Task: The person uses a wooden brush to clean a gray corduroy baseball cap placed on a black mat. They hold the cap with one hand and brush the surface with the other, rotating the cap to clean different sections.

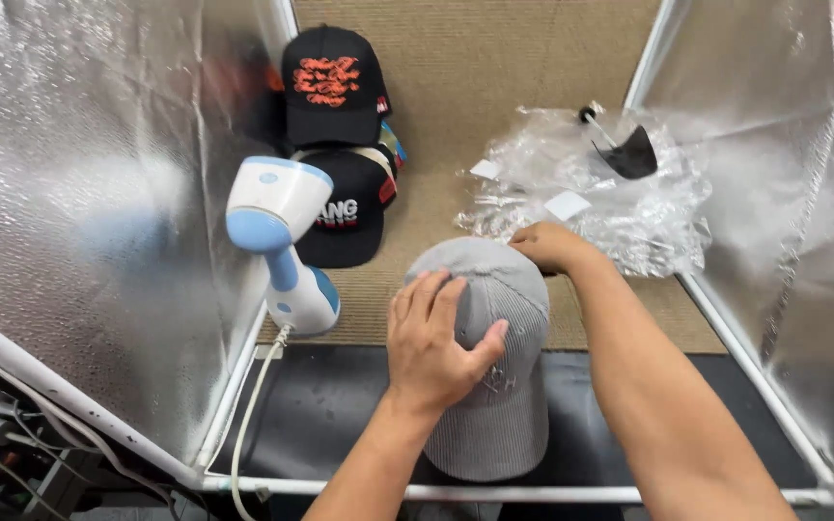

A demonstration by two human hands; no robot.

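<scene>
A grey ribbed cap (499, 405) lies in the middle, its brim pointing toward me. My left hand (433, 342) rests flat on the crown with fingers spread and the thumb pressed on the front panel. My right hand (549, 246) reaches over the far side and grips the back edge of the cap. A white and blue handheld steamer (280, 236) stands just left of the cap, its cord (248, 415) trailing down toward me.
Black caps are stacked at the back left: one with red lettering (332, 87) and one with white lettering (351, 217). Crumpled clear plastic bags (610, 198) lie at the back right with a black insert (632, 154). Silver foil walls (79, 193) enclose both sides.
</scene>
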